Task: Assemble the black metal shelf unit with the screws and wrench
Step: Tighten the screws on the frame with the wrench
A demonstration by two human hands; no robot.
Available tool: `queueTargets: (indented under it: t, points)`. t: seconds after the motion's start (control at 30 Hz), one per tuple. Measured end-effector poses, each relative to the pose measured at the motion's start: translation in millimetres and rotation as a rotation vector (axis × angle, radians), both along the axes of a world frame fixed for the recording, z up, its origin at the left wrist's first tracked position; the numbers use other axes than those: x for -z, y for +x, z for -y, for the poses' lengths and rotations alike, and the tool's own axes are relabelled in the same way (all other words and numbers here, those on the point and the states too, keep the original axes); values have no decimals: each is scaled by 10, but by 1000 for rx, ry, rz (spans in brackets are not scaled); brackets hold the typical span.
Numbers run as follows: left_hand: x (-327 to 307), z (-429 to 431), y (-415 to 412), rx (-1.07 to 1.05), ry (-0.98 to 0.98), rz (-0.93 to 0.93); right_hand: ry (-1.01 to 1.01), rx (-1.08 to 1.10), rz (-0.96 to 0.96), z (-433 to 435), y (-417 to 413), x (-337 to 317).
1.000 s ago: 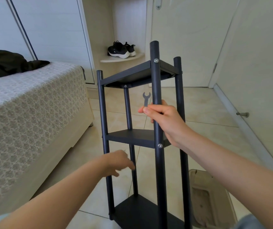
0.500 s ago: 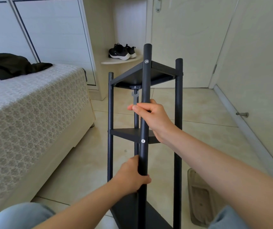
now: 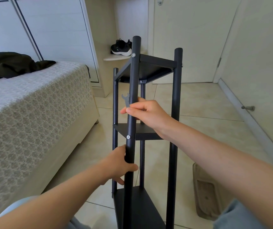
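Slipper (image 3: 206, 192) lies on the tiles right of both hands, bed (image 3: 33, 113) to their left. Left hand (image 3: 118, 164) wraps the black shelf unit's (image 3: 149, 131) nearest post; above it, right hand (image 3: 147, 114) grips post and wrench (image 3: 126, 100) together.

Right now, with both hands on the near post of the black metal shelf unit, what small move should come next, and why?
Probably bring the small grey wrench, pinched in the right hand, down to the silver screw at the middle shelf. The left hand already steadies the black post just below it.
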State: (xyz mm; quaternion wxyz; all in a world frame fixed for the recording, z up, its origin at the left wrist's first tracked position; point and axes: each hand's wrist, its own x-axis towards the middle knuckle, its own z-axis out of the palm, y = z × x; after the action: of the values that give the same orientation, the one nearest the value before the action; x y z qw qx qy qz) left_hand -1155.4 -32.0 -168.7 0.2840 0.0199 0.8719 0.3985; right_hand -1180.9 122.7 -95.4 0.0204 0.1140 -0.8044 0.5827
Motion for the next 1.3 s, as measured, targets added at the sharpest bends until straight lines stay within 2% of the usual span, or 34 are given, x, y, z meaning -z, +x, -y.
queueTargets:
  t: [0.2,0.4,0.57,0.87,1.03,1.3]
  points:
    - [-49,-56,-74,35,-6,-31,9,132,-9,-82,33,-10]
    - [-65,-38,-150,41,-56,-52,241,258,2,-316,231,159]
    - [-15,-27,-198,80,-84,-87,308,225,124,-394,428,387]
    - [67,-66,-234,73,-57,-109,504,151,209,-340,535,738]
    - [32,-71,-197,47,-56,-108,501,138,241,-272,463,769]
    - [-17,-84,-167,42,-79,-75,364,203,290,4,456,891]
